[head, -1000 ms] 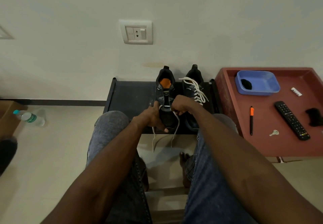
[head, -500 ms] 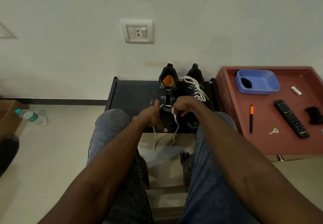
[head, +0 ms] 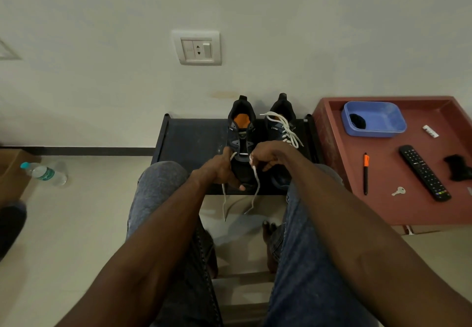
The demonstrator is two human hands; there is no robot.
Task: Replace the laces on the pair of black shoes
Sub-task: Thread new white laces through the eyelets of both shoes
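Head view: the left hand pinches one run of the white lace at the left side of the unlaced black shoe, thumb against curled fingers. The right hand pinches the other run at the shoe's right side. Both loose ends hang down past the front edge of the black shoe rack. The lace crosses the shoe once, as 1 bar at what appears to be the lowest eyelet pair; the eyelets above it are bare.

The second black shoe stands just beside the first, toward the rack's right edge, already threaded with a white lace.

Step in hand, as judged: evening the 2 ends after the first pass through shoe 2 of 2. The next move calls for equal end lengths, then feeding each tip diagonally into the next eyelet up without twisting the lace.

Beside the rack, a red tray table carries a remote control, a pen, a key and a blue tub.
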